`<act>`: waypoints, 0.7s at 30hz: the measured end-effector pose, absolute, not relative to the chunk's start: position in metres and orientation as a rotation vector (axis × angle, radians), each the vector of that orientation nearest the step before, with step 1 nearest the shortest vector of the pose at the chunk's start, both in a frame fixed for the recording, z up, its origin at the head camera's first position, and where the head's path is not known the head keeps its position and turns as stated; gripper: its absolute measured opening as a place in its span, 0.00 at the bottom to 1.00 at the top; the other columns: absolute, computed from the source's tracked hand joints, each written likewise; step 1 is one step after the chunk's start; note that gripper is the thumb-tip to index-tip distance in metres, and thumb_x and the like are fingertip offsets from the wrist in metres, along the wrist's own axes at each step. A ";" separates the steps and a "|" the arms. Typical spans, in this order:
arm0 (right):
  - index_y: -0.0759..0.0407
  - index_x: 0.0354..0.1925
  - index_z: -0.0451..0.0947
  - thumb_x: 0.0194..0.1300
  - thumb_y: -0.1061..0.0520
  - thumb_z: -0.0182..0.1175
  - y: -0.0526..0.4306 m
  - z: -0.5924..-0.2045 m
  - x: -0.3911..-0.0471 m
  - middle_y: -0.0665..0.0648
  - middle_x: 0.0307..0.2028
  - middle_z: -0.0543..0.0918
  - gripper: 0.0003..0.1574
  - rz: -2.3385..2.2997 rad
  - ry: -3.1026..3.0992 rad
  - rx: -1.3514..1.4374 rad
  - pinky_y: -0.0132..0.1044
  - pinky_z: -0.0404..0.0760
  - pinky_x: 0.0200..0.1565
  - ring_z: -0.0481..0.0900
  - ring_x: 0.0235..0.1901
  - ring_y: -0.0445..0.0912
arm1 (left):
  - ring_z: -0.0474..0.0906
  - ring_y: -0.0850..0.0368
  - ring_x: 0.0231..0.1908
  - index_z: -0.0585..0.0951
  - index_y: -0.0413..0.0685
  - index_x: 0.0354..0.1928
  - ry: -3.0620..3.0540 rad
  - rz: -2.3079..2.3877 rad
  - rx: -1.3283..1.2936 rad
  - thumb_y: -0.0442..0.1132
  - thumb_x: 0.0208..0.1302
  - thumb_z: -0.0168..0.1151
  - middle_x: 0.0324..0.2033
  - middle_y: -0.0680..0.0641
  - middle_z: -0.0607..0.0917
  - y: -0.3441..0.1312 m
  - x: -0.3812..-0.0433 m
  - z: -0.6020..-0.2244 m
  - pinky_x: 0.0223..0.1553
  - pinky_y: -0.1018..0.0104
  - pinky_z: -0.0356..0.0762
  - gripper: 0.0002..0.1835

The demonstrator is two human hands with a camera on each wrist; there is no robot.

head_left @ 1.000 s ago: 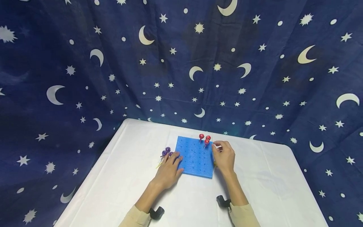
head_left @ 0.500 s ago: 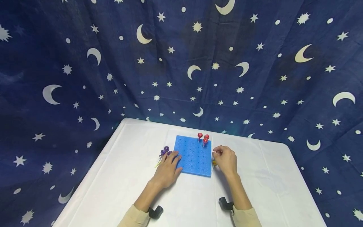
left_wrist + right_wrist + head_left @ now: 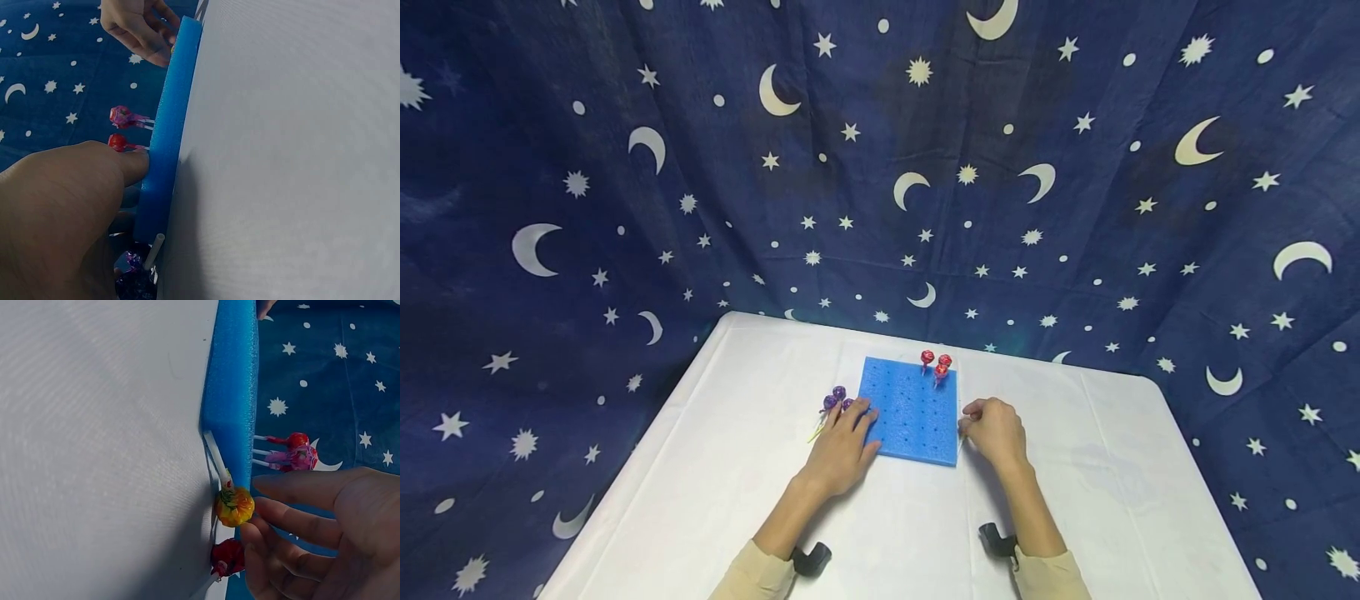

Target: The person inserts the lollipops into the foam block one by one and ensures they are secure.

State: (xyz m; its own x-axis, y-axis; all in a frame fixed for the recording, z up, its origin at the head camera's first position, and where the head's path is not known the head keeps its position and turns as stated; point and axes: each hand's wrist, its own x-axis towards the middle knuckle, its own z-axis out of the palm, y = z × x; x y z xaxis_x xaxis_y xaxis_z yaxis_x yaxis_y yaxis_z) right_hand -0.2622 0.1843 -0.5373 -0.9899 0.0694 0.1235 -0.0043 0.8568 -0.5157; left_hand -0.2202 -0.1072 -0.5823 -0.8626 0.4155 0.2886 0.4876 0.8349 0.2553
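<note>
A blue foam block [image 3: 917,417] with rows of small holes lies on the white table. My left hand [image 3: 838,454] rests on its left edge, fingers extended over the top. Three red lollipops [image 3: 942,372] stand upright in its far right corner. Beside the right edge, my right hand [image 3: 996,433] reaches down with curved fingers. In the right wrist view, its fingertips are right at the head of a yellow lollipop [image 3: 235,507], thumb and fingers not closed round it. The yellow lollipop's white stick leans toward the foam. A red-wrapped lollipop [image 3: 227,557] lies next to it.
Purple lollipops [image 3: 830,402] lie to the left of the foam, close by the left hand's fingers. A white cloth covers the table [image 3: 895,533]. A dark blue curtain [image 3: 865,200] with moons and stars hangs behind and around it.
My right hand has moved down and slightly nearer me along the foam's right edge, and now hides the yellow lollipop in the head view. The left hand stays on the foam.
</note>
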 end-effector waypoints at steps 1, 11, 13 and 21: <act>0.59 0.35 0.90 0.57 0.61 0.75 0.184 -0.538 -0.262 0.52 0.26 0.86 0.06 0.792 -2.902 -0.054 0.48 0.79 0.32 0.80 0.27 0.49 | 0.61 0.42 0.76 0.73 0.39 0.73 -2.793 -0.474 -0.699 0.51 0.78 0.56 0.74 0.37 0.69 -0.107 -0.220 -0.582 0.77 0.36 0.53 0.30; 0.59 0.34 0.90 0.56 0.60 0.76 0.186 -0.541 -0.263 0.53 0.27 0.88 0.05 0.715 -2.994 -0.029 0.53 0.82 0.34 0.82 0.29 0.51 | 0.61 0.43 0.77 0.72 0.39 0.73 -2.796 -0.464 -0.704 0.51 0.79 0.56 0.75 0.38 0.69 -0.108 -0.221 -0.583 0.77 0.37 0.54 0.30; 0.59 0.34 0.90 0.56 0.60 0.77 0.186 -0.542 -0.263 0.54 0.28 0.88 0.06 0.706 -2.992 -0.011 0.53 0.83 0.36 0.83 0.30 0.52 | 0.61 0.42 0.77 0.72 0.39 0.73 -2.793 -0.468 -0.707 0.51 0.79 0.56 0.75 0.38 0.68 -0.108 -0.221 -0.583 0.77 0.37 0.54 0.30; 0.59 0.34 0.89 0.55 0.62 0.76 0.185 -0.544 -0.263 0.54 0.28 0.87 0.07 0.774 -2.961 0.011 0.51 0.83 0.38 0.82 0.31 0.50 | 0.61 0.42 0.77 0.72 0.39 0.73 -2.785 -0.470 -0.710 0.51 0.79 0.55 0.74 0.38 0.69 -0.109 -0.222 -0.584 0.77 0.36 0.54 0.30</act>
